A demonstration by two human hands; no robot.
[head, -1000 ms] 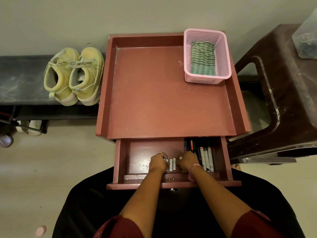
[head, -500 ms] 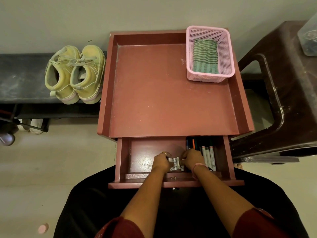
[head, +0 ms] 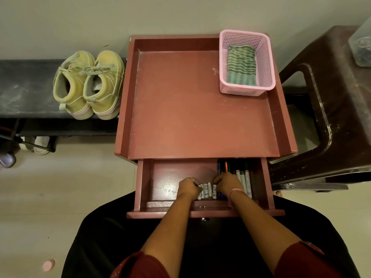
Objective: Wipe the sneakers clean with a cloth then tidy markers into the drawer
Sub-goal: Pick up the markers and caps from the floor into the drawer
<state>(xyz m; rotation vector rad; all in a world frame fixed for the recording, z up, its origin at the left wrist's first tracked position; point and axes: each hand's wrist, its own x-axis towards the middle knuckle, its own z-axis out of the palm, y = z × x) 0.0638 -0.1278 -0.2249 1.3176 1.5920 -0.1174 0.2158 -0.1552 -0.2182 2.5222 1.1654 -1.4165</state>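
The reddish table's drawer (head: pixel 144 185) is pulled out toward me. Inside it, my left hand (head: pixel 187 187) and my right hand (head: pixel 227 182) both curl their fingers round a row of white markers (head: pixel 206 190) lying between them. Several more markers (head: pixel 244 180), some with coloured caps, lie along the drawer's right side. A pair of yellow-green sneakers (head: pixel 90 85) stands on the dark bench (head: pixel 26 89) to the left. The green striped cloth (head: pixel 242 66) lies folded in a pink basket (head: pixel 223 63) on the table top's back right corner.
The table top (head: pixel 198 109) has raised edges on three sides. A dark brown plastic stool (head: pixel 337 109) stands close on the right, with a clear container (head: pixel 361 43) on it. Sandals (head: pixel 35 144) sit under the bench. A pink disc (head: pixel 48 264) lies on the floor.
My hands have stayed in the drawer on the white markers, spreading slightly apart, so more of the row shows between them. The view has shifted a little.
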